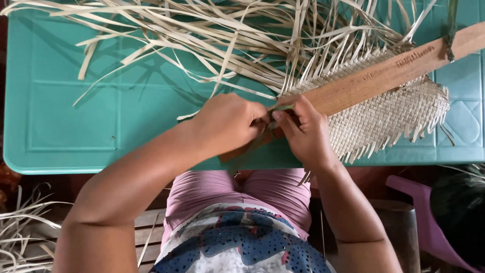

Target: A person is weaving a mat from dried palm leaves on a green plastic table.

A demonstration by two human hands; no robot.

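Observation:
A pale woven straw mat lies on the right of a teal plastic table, with a long wooden slat resting diagonally across it. Loose dry leaf strips fan out from the mat's unwoven end over the table's far side. My left hand and my right hand meet at the mat's near left corner, over the table's front edge. Both pinch a thin greenish strip between their fingertips. The slat's lower end is hidden under my hands.
More dry strips lie on the floor at lower left. A purple plastic chair and a dark round stool stand at lower right. I sit on a wooden slatted bench, my lap under the table's edge.

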